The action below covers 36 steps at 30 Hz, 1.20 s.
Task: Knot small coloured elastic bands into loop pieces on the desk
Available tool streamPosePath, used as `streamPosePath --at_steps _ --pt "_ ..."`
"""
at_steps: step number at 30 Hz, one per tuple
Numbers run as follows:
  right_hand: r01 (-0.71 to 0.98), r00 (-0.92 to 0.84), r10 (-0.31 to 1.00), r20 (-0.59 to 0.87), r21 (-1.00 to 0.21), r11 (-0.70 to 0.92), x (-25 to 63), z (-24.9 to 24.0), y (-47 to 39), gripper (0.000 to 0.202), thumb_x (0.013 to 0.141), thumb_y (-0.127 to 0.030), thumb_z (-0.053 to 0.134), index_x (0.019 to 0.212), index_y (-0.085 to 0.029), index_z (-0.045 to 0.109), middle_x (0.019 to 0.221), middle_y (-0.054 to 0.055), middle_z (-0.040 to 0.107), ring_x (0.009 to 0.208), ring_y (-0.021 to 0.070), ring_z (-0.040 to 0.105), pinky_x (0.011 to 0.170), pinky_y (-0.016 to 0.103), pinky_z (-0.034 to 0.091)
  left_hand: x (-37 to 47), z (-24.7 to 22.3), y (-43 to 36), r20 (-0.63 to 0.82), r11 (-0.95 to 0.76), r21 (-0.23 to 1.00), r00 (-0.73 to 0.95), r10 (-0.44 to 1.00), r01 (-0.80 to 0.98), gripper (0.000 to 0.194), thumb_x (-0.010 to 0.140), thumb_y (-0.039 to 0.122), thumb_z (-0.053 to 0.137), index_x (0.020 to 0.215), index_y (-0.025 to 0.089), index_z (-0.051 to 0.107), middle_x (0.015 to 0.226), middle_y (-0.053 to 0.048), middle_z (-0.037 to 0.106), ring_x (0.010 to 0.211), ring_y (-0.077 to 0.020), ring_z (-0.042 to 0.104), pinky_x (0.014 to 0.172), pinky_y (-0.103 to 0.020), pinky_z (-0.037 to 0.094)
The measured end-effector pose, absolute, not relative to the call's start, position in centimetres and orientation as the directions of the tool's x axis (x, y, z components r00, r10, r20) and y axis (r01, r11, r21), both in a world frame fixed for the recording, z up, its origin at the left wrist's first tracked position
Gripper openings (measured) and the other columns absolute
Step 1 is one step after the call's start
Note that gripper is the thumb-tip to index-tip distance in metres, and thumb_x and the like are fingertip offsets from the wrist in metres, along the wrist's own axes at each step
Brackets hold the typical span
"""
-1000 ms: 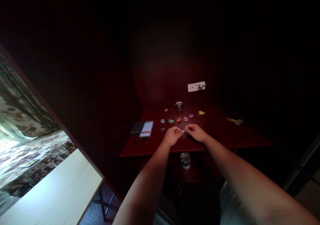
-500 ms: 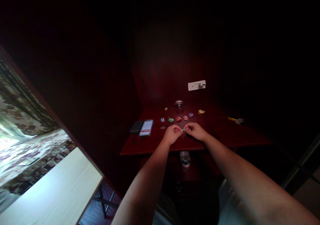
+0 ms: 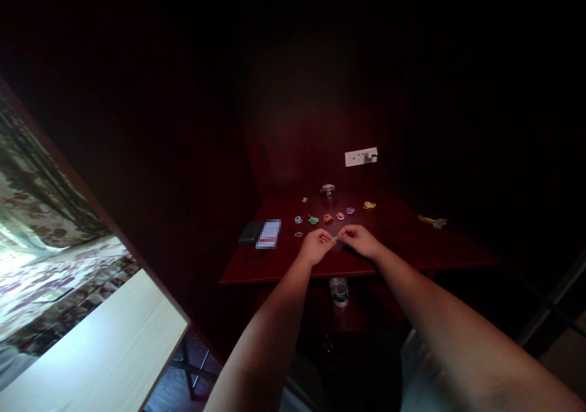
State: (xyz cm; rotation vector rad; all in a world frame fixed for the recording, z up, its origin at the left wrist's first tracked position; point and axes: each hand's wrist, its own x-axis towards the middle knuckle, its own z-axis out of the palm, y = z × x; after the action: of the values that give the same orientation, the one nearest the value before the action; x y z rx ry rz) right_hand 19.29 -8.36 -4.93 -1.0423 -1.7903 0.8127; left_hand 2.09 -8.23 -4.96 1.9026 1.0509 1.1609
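Observation:
My left hand [image 3: 317,245] and my right hand [image 3: 359,241] face each other above the near part of the dark red desk, both closed in a pinch. Between the fingertips runs a short, thin green band [image 3: 335,238], most of it hidden by the fingers. Beyond my hands lie small coloured heaps of bands: blue [image 3: 298,220], green [image 3: 313,220], red-orange [image 3: 328,218], pink [image 3: 340,216], purple [image 3: 350,210] and yellow [image 3: 369,205]. A single pale ring-shaped band [image 3: 298,234] lies left of my left hand.
A lidded clear jar [image 3: 328,192] stands at the back, below a white power socket [image 3: 361,157]. At left are a black case [image 3: 249,233] and a blurred-out phone-like object [image 3: 268,234]. A yellow-handled tool [image 3: 433,221] lies at right. A plastic bottle [image 3: 339,295] sits below the desk edge [image 3: 265,279].
My hands stay nearly in place. Slightly less of the green band shows between the fingertips. The view has shifted very slightly.

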Motion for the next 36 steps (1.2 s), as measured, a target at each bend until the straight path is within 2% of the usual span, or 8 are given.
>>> streamPosePath --at_steps 13,19,22,27,31,36 --pt "0.232 -0.275 0.882 0.383 -0.864 0.447 19.34 -5.66 -7.82 0.021 0.069 -0.034 0.058 0.071 -0.014 0.054 0.057 -0.003 0.049 0.050 0.0079 0.042 0.048 0.020 0.031 2.11 -5.37 -7.86 0.374 -0.450 0.839 0.276 0.885 0.305 0.022 0.069 0.033 0.062 0.073 0.012 0.062 0.067 -0.003 0.061 0.060 -0.0106 0.053 0.059 -0.023 0.041" --pt "0.181 -0.277 0.891 0.359 -0.892 0.415 19.31 -5.58 -7.86 0.024 0.063 -0.032 0.065 0.075 -0.013 0.055 0.057 -0.004 0.050 0.050 0.0071 0.042 0.048 0.020 0.032 2.08 -5.30 -7.85 0.380 -0.457 0.825 0.271 0.884 0.332 0.024 0.073 0.035 0.058 0.074 0.012 0.063 0.068 -0.004 0.062 0.061 -0.0114 0.054 0.059 -0.023 0.041" --pt "0.196 -0.273 0.893 0.357 -0.888 0.415 19.28 -5.33 -8.03 0.025 0.063 -0.034 0.066 0.071 -0.012 0.057 0.056 -0.003 0.050 0.049 0.0071 0.042 0.047 0.020 0.032 2.07 -5.40 -7.76 0.383 -0.462 0.820 0.275 0.882 0.339 0.025 0.071 0.036 0.059 0.074 0.012 0.063 0.068 -0.004 0.063 0.061 -0.0118 0.054 0.059 -0.023 0.042" --pt "0.223 -0.251 0.903 0.349 -0.887 0.405 19.26 -5.31 -8.07 0.032 0.060 -0.039 0.068 0.076 -0.012 0.059 0.058 -0.002 0.053 0.049 0.0072 0.042 0.047 0.021 0.032 2.03 -5.66 -7.62 0.391 -0.475 0.821 0.294 0.872 0.318 0.026 0.071 0.037 0.060 0.075 0.012 0.062 0.068 -0.004 0.062 0.060 -0.0112 0.053 0.058 -0.023 0.042" --pt "0.264 -0.250 0.898 0.363 -0.866 0.424 19.34 -5.33 -7.98 0.031 0.065 -0.040 0.063 0.078 -0.012 0.061 0.063 0.001 0.058 0.051 0.0089 0.046 0.049 0.022 0.035 2.03 -5.69 -7.57 0.398 -0.481 0.821 0.297 0.868 0.307 0.024 0.070 0.035 0.061 0.074 0.011 0.062 0.065 -0.003 0.061 0.057 -0.0096 0.051 0.056 -0.021 0.041" --pt "0.320 -0.256 0.890 0.378 -0.836 0.447 19.41 -5.20 -7.99 0.026 0.068 -0.037 0.059 0.075 -0.012 0.062 0.057 0.000 0.056 0.050 0.0098 0.046 0.048 0.022 0.034 1.98 -5.51 -7.66 0.384 -0.468 0.831 0.298 0.874 0.301 0.019 0.067 0.028 0.064 0.074 0.011 0.061 0.063 -0.002 0.059 0.056 -0.0085 0.050 0.055 -0.020 0.040"
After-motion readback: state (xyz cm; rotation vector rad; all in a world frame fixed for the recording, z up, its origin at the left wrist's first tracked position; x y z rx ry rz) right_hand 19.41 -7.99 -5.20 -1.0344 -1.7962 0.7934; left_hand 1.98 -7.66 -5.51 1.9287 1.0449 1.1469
